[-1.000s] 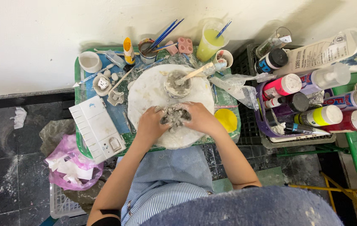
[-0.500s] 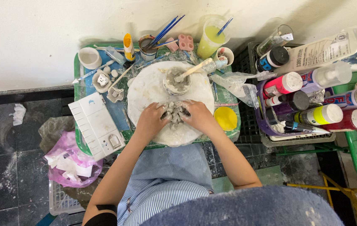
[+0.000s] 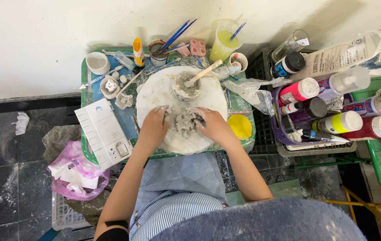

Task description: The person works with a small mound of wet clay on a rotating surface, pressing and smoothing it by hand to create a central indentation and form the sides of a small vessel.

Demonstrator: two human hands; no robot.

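Note:
My left hand (image 3: 154, 126) and my right hand (image 3: 213, 125) both press on a grey lump of clay (image 3: 185, 121) from either side. The clay lies on a round white board (image 3: 177, 91) smeared with grey. Just beyond the clay stands a small bowl of grey slurry (image 3: 186, 87) with a wooden stick (image 3: 205, 72) leaning in it. Both hands are coated in clay. My striped apron (image 3: 177, 192) shows below the board.
A green tray (image 3: 85, 85) holds the board, a white paint palette (image 3: 104, 132), small clay figures (image 3: 110, 85), a white cup (image 3: 97, 62), a jar of blue brushes (image 3: 158, 50) and a yellow-green cup (image 3: 224, 42). Paint bottles (image 3: 333, 111) fill a basket at right. A pink bag (image 3: 74, 172) lies lower left.
My hands have stayed on the clay lump, shifting their grip slightly. The view has moved a little; nothing else on the tray has moved.

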